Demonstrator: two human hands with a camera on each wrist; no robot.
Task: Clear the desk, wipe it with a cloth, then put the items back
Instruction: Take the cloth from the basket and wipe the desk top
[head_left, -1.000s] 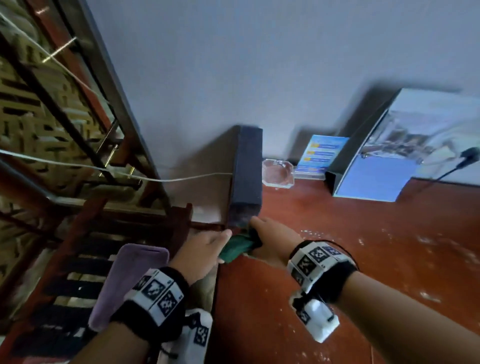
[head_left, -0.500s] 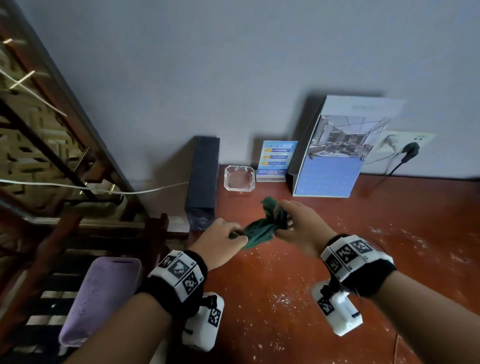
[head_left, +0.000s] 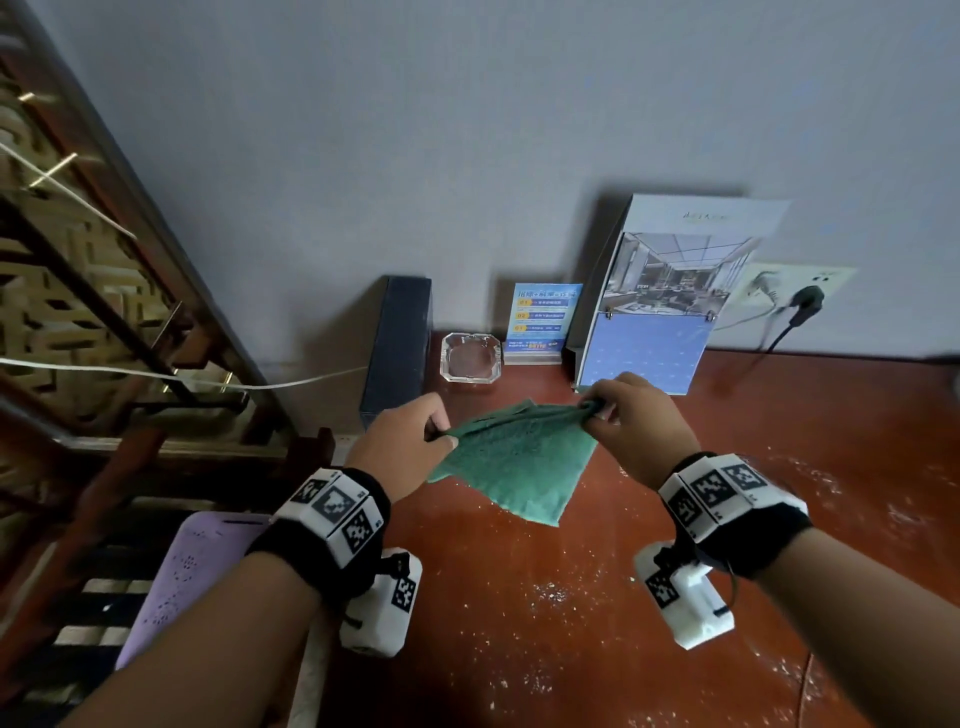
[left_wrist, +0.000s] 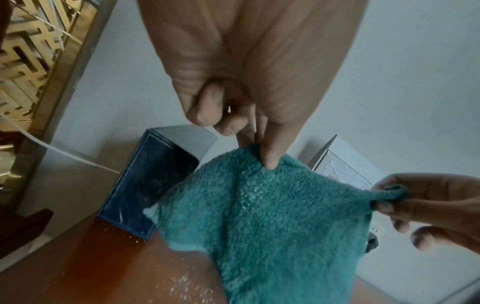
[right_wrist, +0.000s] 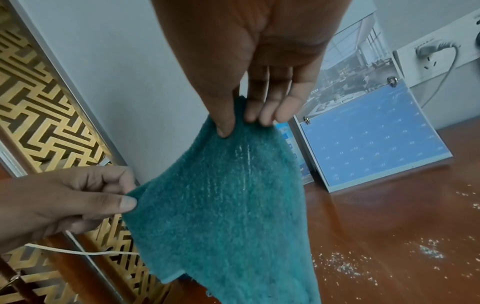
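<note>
A person holds a green cloth (head_left: 514, 457) spread in the air over the near left part of the reddish-brown desk (head_left: 597, 639). The left hand (head_left: 405, 441) pinches one upper corner between thumb and forefinger, with the other fingers curled into the palm. The right hand (head_left: 636, 421) pinches the opposite corner, thumb pressed against the fingertips. The cloth hangs slack between them. Its lower corner drops towards the wood, though from here I cannot tell whether it touches. A pale streak of specks (right_wrist: 245, 156) shows on the cloth's face.

White crumbs (head_left: 550, 592) lie scattered over the desk, near and to the right. Along the far edge, against the wall, things stand in a row. A dark blue box (head_left: 400, 338) is at the left corner, with a glass ashtray (head_left: 470, 357) just beside it. Next come a small blue sign card (head_left: 537, 322) and a standing calendar (head_left: 660, 322). On the wall right of the calendar is a socket (head_left: 831, 275) with a black plug (head_left: 808, 299) in it.

Left of the desk stands a wooden lattice screen (head_left: 62, 291). A white cord (head_left: 156, 374) runs from it towards the box. Low down at the near left lies a purple pad (head_left: 192, 571), perhaps a cushion.
</note>
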